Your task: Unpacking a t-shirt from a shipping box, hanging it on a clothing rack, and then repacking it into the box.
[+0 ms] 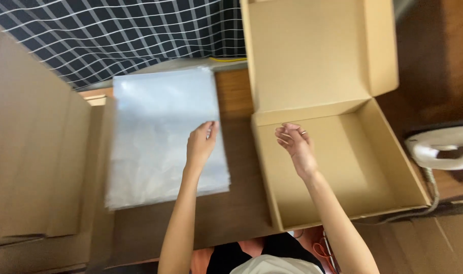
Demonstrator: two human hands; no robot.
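- While the left hand (200, 144) rests its fingertips on a stack of clear bags (163, 137) on the table (236, 203), it grips nothing.
- Right hand (295, 147), loosely curled and empty, hovers over the open box (338, 167).

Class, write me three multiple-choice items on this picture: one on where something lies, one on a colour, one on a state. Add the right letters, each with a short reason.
1. Where is the stack of clear bags?
A. inside the box
B. on the table, left of the box
C. on the iron

2. What colour is the checked cloth?
A. red with black lines
B. plain green
C. dark blue with white lines

3. How is the box?
A. open and empty
B. taped shut
C. open and packed full

Answers:
1 B, the bags lie flat under the left hand, beside the box.
2 C, white lines cross the dark cloth.
3 A, its lid stands up and the bare bottom shows by the right hand.
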